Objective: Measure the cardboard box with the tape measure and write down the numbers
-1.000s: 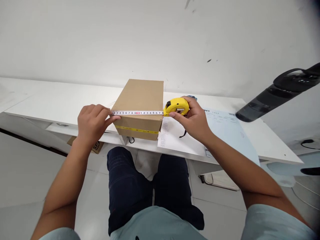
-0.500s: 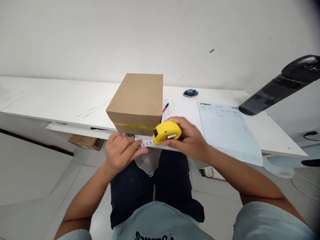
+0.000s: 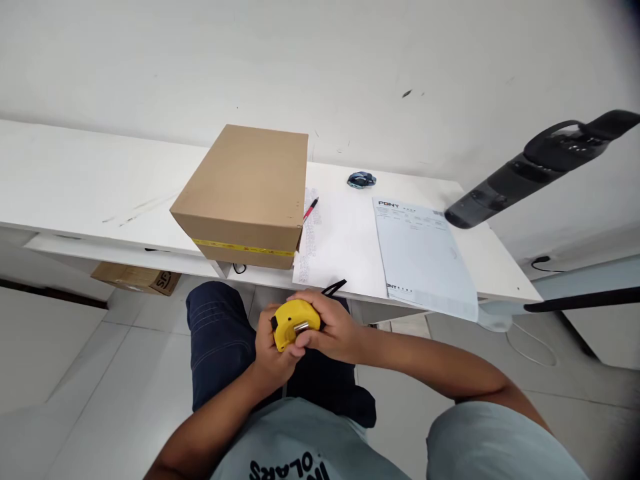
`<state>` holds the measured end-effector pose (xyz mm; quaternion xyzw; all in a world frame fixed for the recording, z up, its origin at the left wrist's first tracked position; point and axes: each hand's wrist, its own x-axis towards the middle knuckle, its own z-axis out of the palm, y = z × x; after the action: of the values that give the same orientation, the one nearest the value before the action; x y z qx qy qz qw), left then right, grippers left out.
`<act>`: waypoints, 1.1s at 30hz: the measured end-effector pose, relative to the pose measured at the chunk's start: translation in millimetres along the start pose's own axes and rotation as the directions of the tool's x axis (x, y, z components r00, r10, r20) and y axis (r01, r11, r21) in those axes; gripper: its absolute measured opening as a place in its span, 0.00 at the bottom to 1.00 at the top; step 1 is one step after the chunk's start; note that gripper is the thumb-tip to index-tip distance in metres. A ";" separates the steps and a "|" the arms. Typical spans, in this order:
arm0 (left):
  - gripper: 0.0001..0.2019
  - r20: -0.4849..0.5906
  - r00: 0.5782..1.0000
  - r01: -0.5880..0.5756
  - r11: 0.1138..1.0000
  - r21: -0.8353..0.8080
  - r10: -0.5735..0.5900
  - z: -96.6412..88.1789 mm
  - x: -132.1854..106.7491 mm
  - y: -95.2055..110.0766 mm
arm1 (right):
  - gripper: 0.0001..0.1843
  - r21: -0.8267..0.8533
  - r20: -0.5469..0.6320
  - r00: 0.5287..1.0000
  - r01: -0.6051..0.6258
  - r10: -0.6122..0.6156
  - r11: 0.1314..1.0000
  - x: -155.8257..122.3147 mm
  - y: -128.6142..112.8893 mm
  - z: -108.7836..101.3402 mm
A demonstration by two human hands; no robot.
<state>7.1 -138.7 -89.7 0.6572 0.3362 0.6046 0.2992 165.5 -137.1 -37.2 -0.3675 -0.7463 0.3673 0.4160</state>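
Note:
Both my hands hold a yellow tape measure (image 3: pixel 293 321) over my lap, below the table's front edge. My right hand (image 3: pixel 335 328) wraps its fingers over the case from the right. My left hand (image 3: pixel 269 357) cups it from below and the left. No blade shows outside the case; a black wrist strap (image 3: pixel 334 288) sticks up behind it. A closed brown cardboard box (image 3: pixel 247 190) with a yellow tape band along its front stands on the white table (image 3: pixel 75 187), apart from both hands.
White printed sheets (image 3: pixel 425 250) lie on the table right of the box, with a red pen (image 3: pixel 310 209) beside the box and a small dark object (image 3: pixel 361 179) farther back. A black lamp head (image 3: pixel 540 167) juts in at the right. Another carton (image 3: pixel 135 278) lies on the floor under the table.
The tape was stretched across the box's front top edge; both hands then drew back to my lap and the blade went back into the case. The view shifted down.

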 end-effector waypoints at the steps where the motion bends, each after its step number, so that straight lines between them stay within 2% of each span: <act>1: 0.27 0.001 1.000 0.016 1.000 0.006 -0.016 -0.2 0.1 2.0 | 0.33 -0.050 0.018 0.999 0.048 -0.047 0.998 3.4 1.2 -8.8; 3: 0.26 0.048 0.998 0.051 0.999 -0.007 -0.051 -2.9 2.2 4.6 | 0.35 -0.209 -0.004 0.999 0.051 -0.053 0.977 19.7 6.1 -37.2; 4: 0.25 0.091 0.994 0.065 0.998 -0.024 -0.063 -4.5 3.8 5.3 | 0.35 -0.318 -0.076 0.997 -0.035 0.012 0.948 32.6 10.6 -55.4; 5: 0.24 0.141 0.988 0.067 0.997 -0.040 -0.061 -5.5 5.8 5.8 | 0.33 -0.444 -0.156 0.984 -0.150 0.089 0.883 48.1 16.7 -74.7; 7: 0.21 0.243 0.970 0.028 0.998 -0.064 -0.012 -4.8 11.7 6.2 | 0.22 -0.685 -0.175 0.952 -0.300 0.249 0.664 84.3 33.1 -111.4; 8: 0.19 0.287 0.957 -0.024 0.997 -0.069 0.043 -3.0 15.8 6.0 | 0.23 -0.780 -0.163 0.939 -0.311 0.304 0.543 103.0 42.6 -125.9; 10: 0.17 0.371 0.910 -0.184 0.982 -0.041 0.186 2.9 27.1 4.8 | 0.31 -0.924 -0.109 0.905 -0.244 0.410 0.293 136.5 61.3 -143.6; 11: 0.17 0.411 0.872 -0.287 0.958 -0.013 0.267 6.4 34.2 3.4 | 0.31 -0.964 -0.057 0.896 -0.164 0.441 0.209 149.9 69.4 -146.7; 13: 0.17 0.470 0.776 -0.498 0.866 0.050 0.420 13.3 50.2 -1.5 | 0.27 -0.989 0.048 0.880 -0.026 0.472 0.149 167.9 81.2 -145.2; 15: 0.18 0.499 0.691 -0.645 0.758 0.099 0.523 18.9 66.9 -9.2 | 0.22 -0.984 0.131 0.880 0.062 0.456 0.165 174.4 86.4 -142.1; 17: 0.19 0.516 0.653 -0.697 0.706 0.122 0.555 23.2 81.8 -18.7 | 0.20 -0.978 0.142 0.899 0.063 0.415 0.197 172.3 87.0 -145.7; 20: 0.19 0.567 0.658 -0.665 0.735 0.128 0.496 30.1 97.8 -32.4 | 0.18 -0.969 0.009 0.936 -0.078 0.351 0.232 160.2 84.5 -164.0; 23: 0.18 0.566 0.709 -0.612 0.765 0.200 0.420 40.1 106.1 -42.3 | 0.19 -0.934 -0.194 0.939 -0.265 0.283 0.240 144.3 82.9 -177.4; 24: 0.17 0.545 0.734 -0.594 0.771 0.229 0.404 43.7 107.5 -45.0 | 0.19 -0.906 -0.253 0.932 -0.322 0.258 0.274 139.2 83.3 -176.9; 25: 0.16 0.519 0.758 -0.576 0.779 0.249 0.395 47.0 108.4 -47.6 | 0.19 -0.852 -0.307 0.921 -0.378 0.238 0.363 134.5 84.5 -173.5; 26: 0.16 0.494 0.778 -0.557 0.789 0.259 0.388 49.8 109.0 -50.3 | 0.17 -0.756 -0.352 0.907 -0.422 0.232 0.500 130.4 86.6 -167.5; 28: 0.16 0.464 0.803 -0.523 0.814 0.251 0.373 53.1 108.9 -55.8 | 0.13 -0.432 -0.426 0.871 -0.435 0.246 0.790 123.8 92.8 -150.7; 29: 0.17 0.460 0.814 -0.503 0.827 0.250 0.356 53.5 108.2 -58.5 | 0.12 -0.246 -0.462 0.849 -0.402 0.258 0.882 121.2 96.5 -141.7; 30: 0.18 0.462 0.822 -0.482 0.838 0.256 0.332 53.3 107.2 -61.1 | 0.13 -0.093 -0.490 0.828 -0.362 0.273 0.928 119.1 100.1 -133.4; 31: 0.19 0.467 0.831 -0.460 0.846 0.268 0.303 52.7 106.0 -63.3 | 0.13 -0.008 -0.506 0.814 -0.335 0.285 0.942 117.5 103.2 -126.4; 33: 0.21 0.465 0.848 -0.421 0.856 0.299 0.255 51.4 102.9 -66.2 | 0.14 0.057 -0.492 0.814 -0.325 0.310 0.944 115.6 107.5 -117.2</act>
<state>57.4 -16.0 -86.2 0.8645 0.2557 0.4180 0.1124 251.6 39.5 -43.4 -0.5746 -0.5484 0.3139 0.5201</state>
